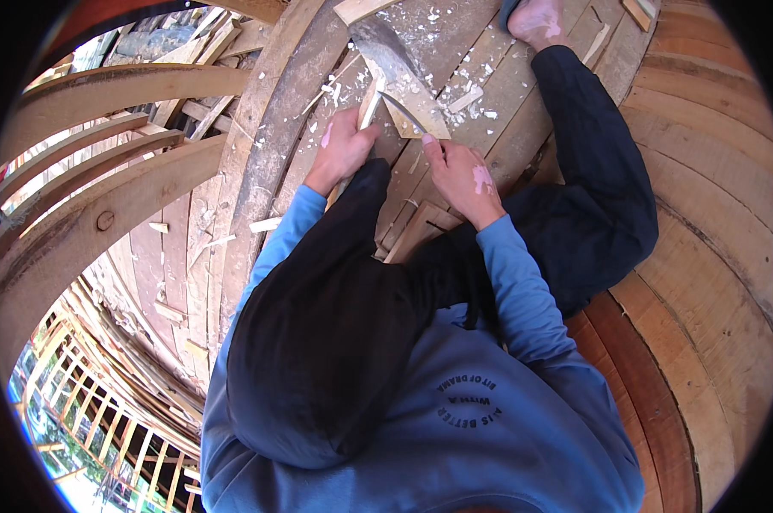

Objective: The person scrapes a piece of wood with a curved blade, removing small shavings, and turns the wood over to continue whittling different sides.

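Between my knees and the plank floor, my left hand [344, 147] is closed round a narrow pale wood strip [370, 104], whose upper end sticks out past the fingers. My right hand [463, 175] grips a knife with a thin dark blade [401, 111]; its handle is hidden in my fist. The blade slants up and left, with its tip close to the strip's upper end; I cannot tell if they touch. Beneath and beyond the blade lies a flat piece of wood [412, 92] with a grey upper part, scattered with white shavings.
Wood shavings [468, 96] and chips litter the floor planks [506, 111]. Curved timber ribs [113, 184] rise on the left, with a slatted frame [104, 427] lower down. A curved plank wall [711, 197] stands at the right. My bare foot [539, 21] rests at the top.
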